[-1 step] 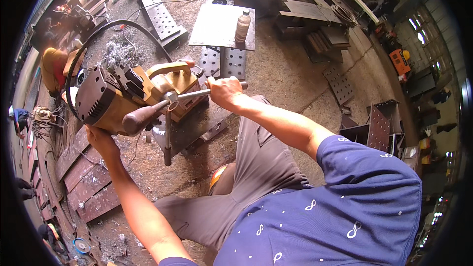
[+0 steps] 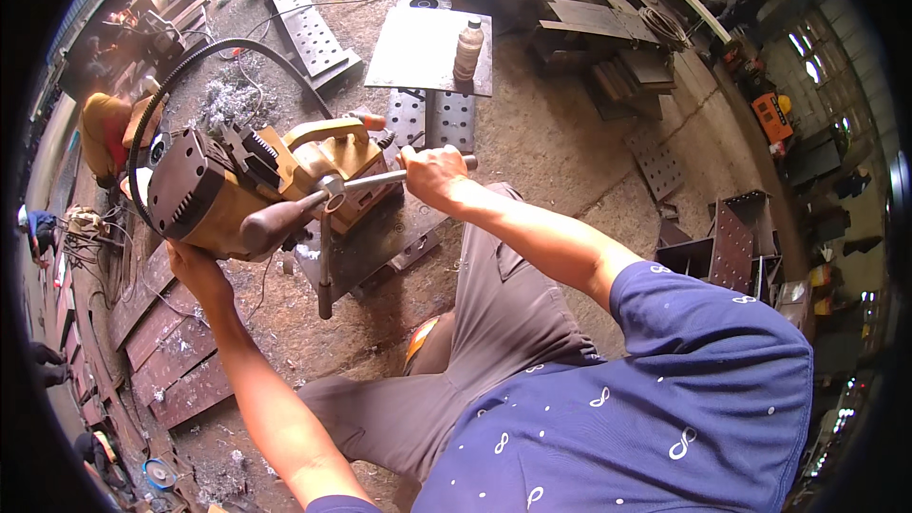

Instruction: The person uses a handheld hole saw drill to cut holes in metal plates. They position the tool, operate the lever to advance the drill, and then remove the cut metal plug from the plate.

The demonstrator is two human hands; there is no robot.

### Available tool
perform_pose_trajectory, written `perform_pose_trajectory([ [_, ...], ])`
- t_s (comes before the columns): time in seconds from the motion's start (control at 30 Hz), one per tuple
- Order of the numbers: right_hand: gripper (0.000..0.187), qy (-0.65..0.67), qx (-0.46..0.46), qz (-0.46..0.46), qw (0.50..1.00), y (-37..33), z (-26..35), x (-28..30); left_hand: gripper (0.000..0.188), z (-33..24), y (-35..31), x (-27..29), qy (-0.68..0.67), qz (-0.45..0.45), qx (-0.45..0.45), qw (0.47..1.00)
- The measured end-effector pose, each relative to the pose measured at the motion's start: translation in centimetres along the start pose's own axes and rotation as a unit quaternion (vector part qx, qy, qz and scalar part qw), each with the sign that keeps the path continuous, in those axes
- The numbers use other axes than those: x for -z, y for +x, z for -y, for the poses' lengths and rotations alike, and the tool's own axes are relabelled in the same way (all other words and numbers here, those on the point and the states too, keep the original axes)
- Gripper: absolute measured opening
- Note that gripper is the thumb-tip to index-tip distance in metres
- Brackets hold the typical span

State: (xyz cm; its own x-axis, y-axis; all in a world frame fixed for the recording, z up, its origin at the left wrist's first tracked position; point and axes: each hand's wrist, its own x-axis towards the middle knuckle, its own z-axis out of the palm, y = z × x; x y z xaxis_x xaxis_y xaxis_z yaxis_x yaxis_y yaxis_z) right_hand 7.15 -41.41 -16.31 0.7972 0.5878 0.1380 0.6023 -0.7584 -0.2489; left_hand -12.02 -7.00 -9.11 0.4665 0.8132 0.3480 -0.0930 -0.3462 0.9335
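A yellow and dark magnetic drill leans on the left, above a steel plate. My right hand is closed round one metal spoke of its feed handle, near the dark end. Two more spokes with brown grips stick out from the hub toward me. My left hand is against the lower end of the drill's motor housing, its fingers mostly hidden behind it. A black ribbed hose arches over the machine.
A bottle stands on a bright flat plate beyond my right hand. Metal shavings and perforated steel plates lie on the floor. Steel strips are at lower left, steel brackets at right. Other people are at the edges.
Hardly anything differs: the drill's feed handle has shifted very slightly, and a person at the far upper right has moved an arm a little. Both my hands keep their places.
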Motion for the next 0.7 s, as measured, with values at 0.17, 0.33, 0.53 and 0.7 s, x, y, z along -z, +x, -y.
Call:
perform_pose_trajectory([
  [0.17,0.019,-0.006,0.035,-0.001,0.999,5.5,-1.9,0.8,0.059,-1.6,-5.6,-0.9,0.028,-0.065,0.034,0.997],
  [0.33,0.018,-0.022,0.123,-0.018,0.992,12.6,-2.9,-1.0,0.057,-4.2,-10.0,-3.8,0.035,-0.137,0.01,0.99],
  [0.53,0.025,0.002,0.049,-0.019,0.999,5.8,0.3,-1.4,0.056,-0.4,-3.9,1.9,-0.002,-0.065,-0.004,0.998],
  [0.7,0.025,0.017,0.04,-0.032,0.999,3.8,1.0,-2.7,0.057,1.2,-0.7,4.1,0.102,-0.03,0.015,0.994],
])
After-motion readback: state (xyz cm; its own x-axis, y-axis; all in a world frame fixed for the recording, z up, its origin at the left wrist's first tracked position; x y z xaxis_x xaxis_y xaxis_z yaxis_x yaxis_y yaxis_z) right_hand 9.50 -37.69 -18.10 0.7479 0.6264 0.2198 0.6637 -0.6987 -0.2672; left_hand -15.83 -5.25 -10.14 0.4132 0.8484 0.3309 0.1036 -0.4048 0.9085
